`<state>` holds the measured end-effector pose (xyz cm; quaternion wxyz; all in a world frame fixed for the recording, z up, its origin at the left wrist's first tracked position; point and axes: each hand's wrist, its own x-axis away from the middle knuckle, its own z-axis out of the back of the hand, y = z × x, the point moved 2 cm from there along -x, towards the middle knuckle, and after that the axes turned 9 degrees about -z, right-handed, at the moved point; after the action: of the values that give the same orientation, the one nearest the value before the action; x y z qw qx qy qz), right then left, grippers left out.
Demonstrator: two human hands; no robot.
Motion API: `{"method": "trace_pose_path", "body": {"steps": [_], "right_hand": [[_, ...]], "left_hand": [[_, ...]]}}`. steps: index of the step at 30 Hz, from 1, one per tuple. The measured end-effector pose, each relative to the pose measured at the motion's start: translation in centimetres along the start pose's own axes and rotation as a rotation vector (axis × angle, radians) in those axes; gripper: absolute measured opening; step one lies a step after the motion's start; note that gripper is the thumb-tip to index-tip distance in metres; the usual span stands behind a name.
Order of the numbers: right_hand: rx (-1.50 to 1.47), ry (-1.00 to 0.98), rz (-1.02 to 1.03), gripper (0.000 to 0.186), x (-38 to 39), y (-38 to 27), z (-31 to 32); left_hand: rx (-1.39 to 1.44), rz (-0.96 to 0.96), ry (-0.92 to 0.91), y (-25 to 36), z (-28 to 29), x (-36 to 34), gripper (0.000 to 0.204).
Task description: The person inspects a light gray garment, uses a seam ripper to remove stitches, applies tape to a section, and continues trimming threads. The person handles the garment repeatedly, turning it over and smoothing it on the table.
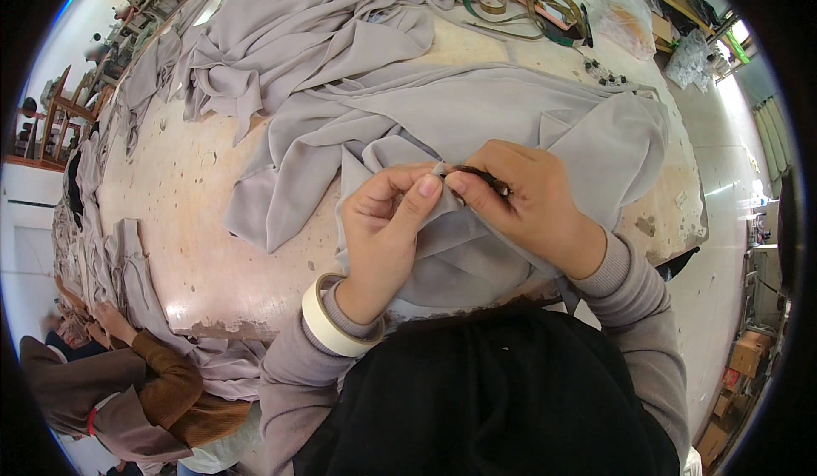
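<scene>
Thumb and fingers of my left hand point(385, 212) pinch an edge of the grey fabric point(519, 102) just above the table's near edge. Close beside it, my right hand point(536, 199) is closed around a small black tool point(487, 178). The tool's slim end points toward the pinched cloth; most of it is hidden by the fingers, so its exact kind cannot be made out. The fabric spreads in loose folds over the table and hangs down below my hands. A cream roll of tape point(322, 321) sits around my left wrist like a bracelet.
A second heap of grey fabric point(315, 38) covers the far left of the worn table point(213, 280). Tape measures point(502, 8) and a clear plastic bag point(624, 18) lie at the far right. A co-worker in a brown sleeve point(166, 378) handles cloth at the lower left.
</scene>
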<state>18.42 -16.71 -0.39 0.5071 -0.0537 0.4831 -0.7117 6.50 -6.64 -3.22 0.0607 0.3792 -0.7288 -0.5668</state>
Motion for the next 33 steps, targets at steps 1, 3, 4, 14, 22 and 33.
{"method": "trace_pose_path", "body": {"steps": [1,3,4,14,22,33], "right_hand": [[-0.132,-0.070,-0.138,0.021,0.0,0.2,-0.1],[-0.388,-0.227,-0.440,0.025,0.3,0.5,-0.3],[-0.507,-0.254,-0.501,0.026,0.3,0.6,-0.3],[-0.309,-0.187,-0.300,0.024,-0.2,-0.1,1.2],[0.044,-0.103,-0.096,0.016,0.0,-0.5,0.9],[0.084,-0.072,-0.051,0.018,0.1,-0.6,1.0]], "left_hand": [[-0.051,-0.019,-0.002,0.0,0.0,0.0,0.015],[-0.284,-0.149,-0.092,0.2,0.1,-0.1,0.015],[-0.395,-0.208,-0.115,0.3,0.0,-0.1,0.015],[0.034,0.034,0.027,-0.1,-0.2,-0.2,0.018],[0.031,0.014,-0.009,-0.1,-0.3,-0.2,0.019],[0.028,-0.005,-0.044,0.0,-0.3,-0.2,0.018]]}}
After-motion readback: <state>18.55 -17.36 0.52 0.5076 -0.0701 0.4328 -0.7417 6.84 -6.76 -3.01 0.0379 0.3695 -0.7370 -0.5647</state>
